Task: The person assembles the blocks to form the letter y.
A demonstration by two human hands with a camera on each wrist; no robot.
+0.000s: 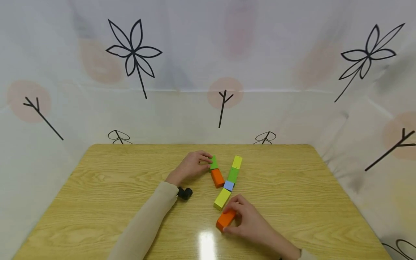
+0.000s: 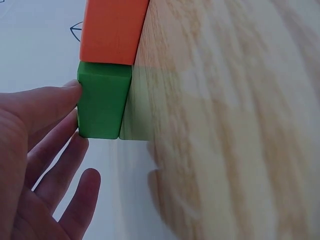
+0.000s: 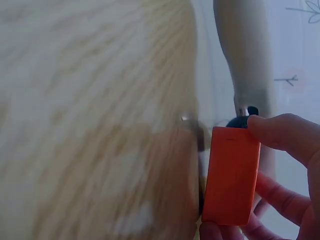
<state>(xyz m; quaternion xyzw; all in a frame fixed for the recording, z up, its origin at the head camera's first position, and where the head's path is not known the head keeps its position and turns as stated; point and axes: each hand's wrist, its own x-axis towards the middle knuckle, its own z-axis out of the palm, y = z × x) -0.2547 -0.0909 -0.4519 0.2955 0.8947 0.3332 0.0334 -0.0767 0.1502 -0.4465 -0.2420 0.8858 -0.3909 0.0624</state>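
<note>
My left hand (image 1: 191, 165) holds a green block (image 1: 213, 163) by its edges, thumb and fingertips spread along it. In the left wrist view this green block (image 2: 102, 102) meets the end of an orange block (image 2: 111, 32). Lower right in the head view, my right hand (image 1: 251, 222) pinches another orange block (image 1: 225, 220) between thumb and fingers at its two ends. Just beyond that block lies a yellow block (image 1: 222, 198), in a slanting row with a small blue block (image 1: 229, 185), a second green block (image 1: 233, 175) and a far yellow block (image 1: 237, 162).
The blocks form a V shape on the wooden table (image 1: 286, 187), its two arms meeting near the blue block. A black wrist device (image 1: 185, 193) sits at my left cuff. Behind the table's far edge hangs a pale cloth (image 1: 182, 115) with drawn plants.
</note>
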